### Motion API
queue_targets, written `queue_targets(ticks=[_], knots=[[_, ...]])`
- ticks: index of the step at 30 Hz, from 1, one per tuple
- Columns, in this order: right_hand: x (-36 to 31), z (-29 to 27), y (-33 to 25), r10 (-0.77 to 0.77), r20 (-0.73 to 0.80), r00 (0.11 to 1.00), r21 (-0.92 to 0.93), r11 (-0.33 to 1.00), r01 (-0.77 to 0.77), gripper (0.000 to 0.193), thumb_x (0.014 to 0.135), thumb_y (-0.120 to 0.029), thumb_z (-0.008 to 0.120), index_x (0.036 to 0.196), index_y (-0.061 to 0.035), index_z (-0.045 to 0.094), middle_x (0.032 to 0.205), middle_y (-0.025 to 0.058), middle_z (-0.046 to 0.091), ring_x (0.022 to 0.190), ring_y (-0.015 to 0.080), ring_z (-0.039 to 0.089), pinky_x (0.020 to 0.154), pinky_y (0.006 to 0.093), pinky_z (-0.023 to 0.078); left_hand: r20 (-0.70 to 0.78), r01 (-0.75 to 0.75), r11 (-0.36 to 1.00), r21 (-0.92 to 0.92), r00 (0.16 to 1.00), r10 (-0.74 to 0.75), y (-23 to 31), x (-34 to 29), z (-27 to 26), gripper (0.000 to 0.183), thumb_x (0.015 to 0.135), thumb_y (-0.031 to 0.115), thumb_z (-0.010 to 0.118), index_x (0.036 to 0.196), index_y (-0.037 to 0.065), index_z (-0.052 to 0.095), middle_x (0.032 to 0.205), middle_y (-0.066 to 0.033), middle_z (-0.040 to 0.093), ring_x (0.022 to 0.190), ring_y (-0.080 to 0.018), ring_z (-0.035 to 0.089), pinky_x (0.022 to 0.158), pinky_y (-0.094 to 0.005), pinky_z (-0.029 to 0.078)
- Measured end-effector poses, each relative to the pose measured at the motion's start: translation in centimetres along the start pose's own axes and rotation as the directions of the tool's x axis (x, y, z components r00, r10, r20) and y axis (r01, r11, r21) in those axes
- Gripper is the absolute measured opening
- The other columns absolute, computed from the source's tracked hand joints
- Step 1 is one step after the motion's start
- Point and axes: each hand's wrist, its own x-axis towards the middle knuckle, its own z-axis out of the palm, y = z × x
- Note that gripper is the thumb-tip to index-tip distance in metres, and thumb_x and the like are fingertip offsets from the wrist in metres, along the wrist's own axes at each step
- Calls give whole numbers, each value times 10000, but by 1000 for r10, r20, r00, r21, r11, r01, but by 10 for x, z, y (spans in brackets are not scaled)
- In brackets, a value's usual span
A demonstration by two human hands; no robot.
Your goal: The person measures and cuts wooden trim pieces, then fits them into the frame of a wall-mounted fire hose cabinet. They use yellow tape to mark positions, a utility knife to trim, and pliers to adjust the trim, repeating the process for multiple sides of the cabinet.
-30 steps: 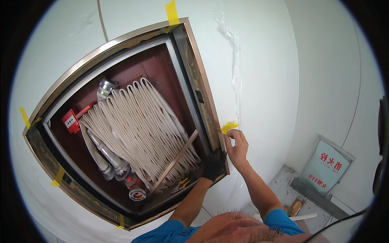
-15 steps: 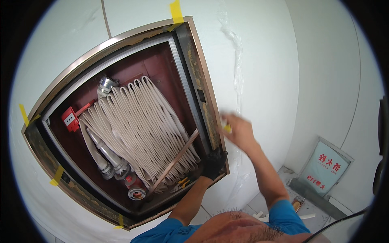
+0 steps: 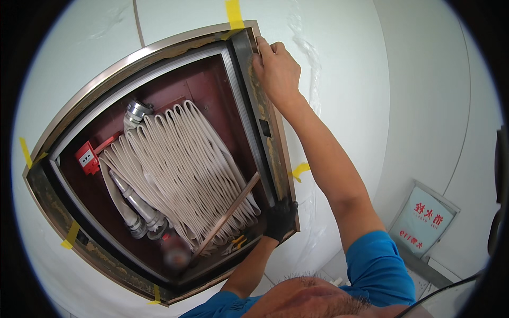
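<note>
A copper-coloured metal frame (image 3: pixel 143 51) surrounds a hose cabinet in the wall. My right hand (image 3: pixel 279 71), bare, grips its right side near the upper corner, thumb on the inner face and fingers at the outer edge. On the same side, my left hand (image 3: pixel 280 219) wears a black glove and is closed round the lower corner; some of its fingers are hidden. A yellow tape strip (image 3: pixel 300 170) sticks to the frame's right edge between my hands. Another yellow tape piece (image 3: pixel 234 15) bridges the frame's top edge and the wall.
Inside the cabinet lie a folded white fire hose (image 3: pixel 175 169), a silver nozzle (image 3: pixel 140 204), and a red alarm box (image 3: pixel 88 157). A copper-coloured strip (image 3: pixel 228 214) slants across the hose. Yellow-handled pliers (image 3: pixel 237 244) rest at the bottom. A glass-panelled door (image 3: pixel 424 220) leans at the lower right.
My right hand has moved up along the frame's right side to its upper corner. The yellow tape it was at now sticks to the edge. My left hand stays at the lower corner.
</note>
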Motion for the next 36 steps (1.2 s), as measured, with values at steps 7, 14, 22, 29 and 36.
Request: queue_targets(ticks=[7,14,22,29,36], knots=[[-1,1,-4,7,-72,997,-23,1000,-8,402,855,-177,666,1245,-85,628,912,111,571,843,271,612,613,405,537,-31,-189,978,83,981,192,-15,-2,9,263,935,286,644,817,55,597,692,-163,624,600,-341,632,523,-406,511],[3,18,7,-113,-167,979,-126,988,93,405,859,-170,682,1257,-104,646,952,76,605,840,245,611,693,402,497,-67,-107,994,22,992,108,-3,3,1,275,958,301,622,823,62,606,681,-161,625,591,-328,634,508,-392,507],[6,24,6,-157,-220,963,-124,983,132,389,847,-143,686,1229,-79,653,935,65,609,841,235,597,715,392,417,-70,-61,997,42,995,64,-9,1,8,308,975,318,603,814,56,604,647,-149,615,566,-312,627,491,-392,496],[10,29,4,-130,-215,968,-88,990,114,416,841,-143,684,1244,-61,620,1044,85,600,944,274,579,798,421,419,-47,-10,1000,-9,999,9,-17,-4,20,317,979,306,590,828,27,598,668,-177,633,580,-326,639,512,-409,505],[11,33,7,-197,-284,938,-127,978,167,424,865,-123,670,1282,-68,616,1253,110,582,1166,335,526,973,453,417,89,-22,1000,1,996,21,-12,-2,9,320,987,313,572,868,17,593,714,-192,653,622,-352,652,556,-427,521]])
